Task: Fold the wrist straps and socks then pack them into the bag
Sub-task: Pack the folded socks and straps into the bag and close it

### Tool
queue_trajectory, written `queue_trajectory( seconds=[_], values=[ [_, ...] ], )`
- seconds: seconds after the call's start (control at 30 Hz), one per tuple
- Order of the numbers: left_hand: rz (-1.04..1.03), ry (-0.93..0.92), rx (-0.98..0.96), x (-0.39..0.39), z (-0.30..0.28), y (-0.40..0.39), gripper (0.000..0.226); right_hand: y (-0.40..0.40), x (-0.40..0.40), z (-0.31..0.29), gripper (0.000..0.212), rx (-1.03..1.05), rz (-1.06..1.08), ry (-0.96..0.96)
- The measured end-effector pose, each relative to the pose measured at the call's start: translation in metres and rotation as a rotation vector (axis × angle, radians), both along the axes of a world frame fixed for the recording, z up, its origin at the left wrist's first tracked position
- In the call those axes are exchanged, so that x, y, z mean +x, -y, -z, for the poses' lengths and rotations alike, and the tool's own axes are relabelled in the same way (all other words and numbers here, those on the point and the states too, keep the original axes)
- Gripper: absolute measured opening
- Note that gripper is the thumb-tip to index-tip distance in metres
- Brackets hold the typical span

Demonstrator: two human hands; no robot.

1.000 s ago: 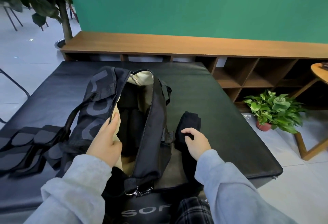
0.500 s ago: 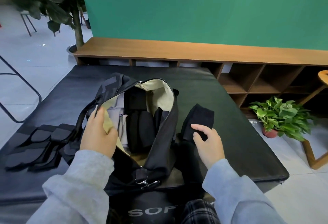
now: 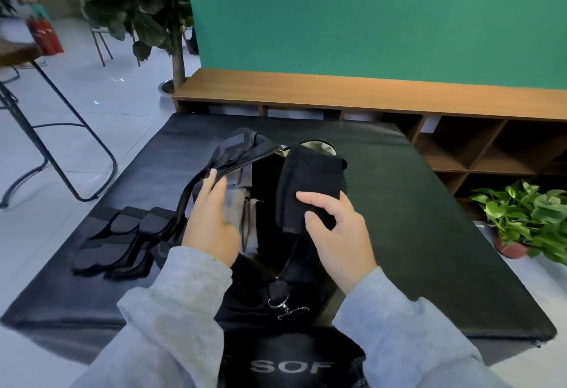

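"SOF" white letters on black garment (image 3: 291,366).

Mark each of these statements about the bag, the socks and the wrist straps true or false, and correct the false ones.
1. The right hand holds the folded black socks above the open bag. True.
2. The left hand is lying flat on the mat. False: it holds the bag's left edge open.
3. The wrist straps lie on the mat to the left of the bag. True.
4. The bag is zipped shut. False: it gapes open, showing its pale lining.
5. The potted plant stands on the mat. False: it stands on the floor to the right.
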State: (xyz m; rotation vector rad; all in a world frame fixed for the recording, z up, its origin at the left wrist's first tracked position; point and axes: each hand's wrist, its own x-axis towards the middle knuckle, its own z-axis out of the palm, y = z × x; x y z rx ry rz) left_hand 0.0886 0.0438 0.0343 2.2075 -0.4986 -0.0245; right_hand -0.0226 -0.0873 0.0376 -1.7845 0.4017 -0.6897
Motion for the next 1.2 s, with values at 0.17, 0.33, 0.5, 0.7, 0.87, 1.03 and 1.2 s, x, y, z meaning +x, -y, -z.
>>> queue_trajectory(
  seconds=[0.17,0.33,0.5,0.7,0.87,1.03,1.2],
  values=[
    [0.043,-0.018,-0.008,0.001,-0.003,-0.005,0.074,-0.016,0.028,0.009,0.035,0.015,-0.145,-0.155],
    [0.057,-0.016,-0.035,0.001,-0.002,-0.005,0.074,-0.027,0.054,0.021,0.035,0.064,-0.188,-0.267],
    [0.093,-0.067,-0.061,-0.002,-0.003,-0.003,0.084,-0.034,0.077,0.037,0.042,0.233,-0.277,-0.279],
    [0.097,-0.060,-0.017,-0.005,-0.005,-0.003,0.082,-0.029,0.092,0.049,0.038,0.035,-0.269,-0.432],
    [0.110,-0.098,-0.074,-0.006,-0.006,0.000,0.081,-0.031,0.090,0.056,0.040,-0.386,-0.193,-0.451],
    [0.115,-0.074,-0.076,-0.006,-0.004,-0.001,0.081,-0.022,0.084,0.047,0.043,-0.625,-0.144,-0.540],
    [0.109,-0.068,-0.062,-0.007,-0.004,0.001,0.082,-0.007,0.082,0.048,0.048,-1.087,-0.190,-0.543]
  ],
)
